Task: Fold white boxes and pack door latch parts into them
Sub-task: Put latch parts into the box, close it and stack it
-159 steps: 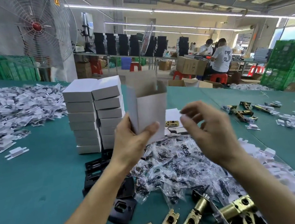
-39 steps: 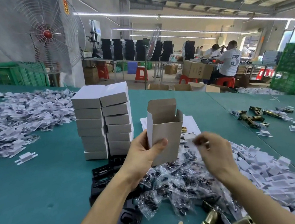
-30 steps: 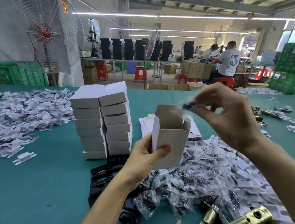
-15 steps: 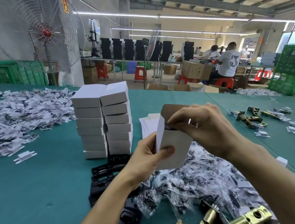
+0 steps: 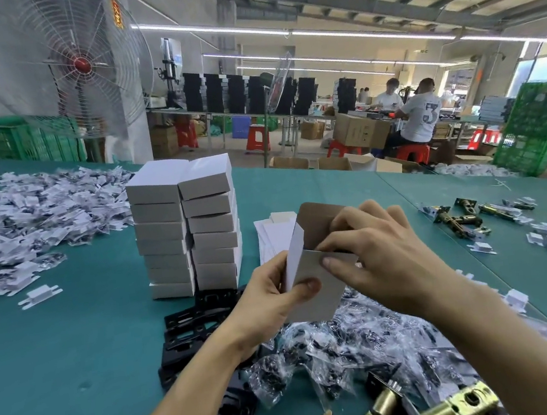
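Grips a box [image 5: 328, 300] in the left hand [image 5: 270, 304], upright above the middle of the table [image 5: 59, 354], thumb flat across the front wall and fingers wrapped behind. Leaves the mouth open, brown flap standing up at the back. Meets the box's top with the right hand [image 5: 381, 256]: thumb pressed on the front wall outside, fingers curled over the rim into the mouth. Hides the fingertips inside, so cannot tell whether anything sits between them.

Below the hands, toward the near edge: a heap of bagged parts [image 5: 350, 342] in clear plastic, touching black plates [image 5: 190, 324] on its left. Along the near edge, brass latches [image 5: 458, 405], partly cut off by the frame.

Just behind the plates, a double stack [image 5: 185, 228] of closed white boxes, two columns side by side and touching. Beside the stack, behind the held box, flat blanks [image 5: 272, 238] lying on the table.

Toward the far left corner, a wide spread of white inserts [image 5: 25, 213], with one loose piece [image 5: 40, 294] apart from it. Toward the right edge, more latches [image 5: 462, 215], well apart from the hands.
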### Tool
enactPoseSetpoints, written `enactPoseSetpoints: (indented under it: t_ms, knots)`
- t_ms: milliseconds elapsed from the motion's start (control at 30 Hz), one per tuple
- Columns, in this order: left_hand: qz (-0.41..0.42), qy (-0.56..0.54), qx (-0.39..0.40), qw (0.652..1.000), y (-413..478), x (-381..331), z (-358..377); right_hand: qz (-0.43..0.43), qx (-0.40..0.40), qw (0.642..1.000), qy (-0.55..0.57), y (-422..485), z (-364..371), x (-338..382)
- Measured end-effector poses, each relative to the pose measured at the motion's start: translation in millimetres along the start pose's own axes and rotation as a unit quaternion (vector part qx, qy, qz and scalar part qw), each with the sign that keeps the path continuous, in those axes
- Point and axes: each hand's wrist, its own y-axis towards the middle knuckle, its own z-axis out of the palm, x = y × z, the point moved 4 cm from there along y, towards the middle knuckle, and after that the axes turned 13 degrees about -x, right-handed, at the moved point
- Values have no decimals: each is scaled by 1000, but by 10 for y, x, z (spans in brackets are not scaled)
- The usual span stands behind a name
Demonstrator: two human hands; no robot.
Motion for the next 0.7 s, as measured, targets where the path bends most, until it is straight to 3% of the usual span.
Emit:
enactPoseSetpoints:
  t_ms: [100,167,267,500,633,700]
  knots:
    - [-4,-10,4,1000,-25,0,23,15,-10,1000,21,-69,71,-40]
    - [-19,-36,1,999,-38,2,27,43,-74,992,94,-143,66,-72]
    - [-60,-77,22,995,-55,41,41,134,-183,942,246,-267,54,-226]
    - [-105,-95,71,987,-110,130,95,206,-102,858,458,-503,429,-243]
    - [-106,3,97,990,-121,151,49,211,-77,868,442,-605,584,-214]
    - [-49,149,94,983,-86,120,7,206,-76,885,411,-636,597,-219]
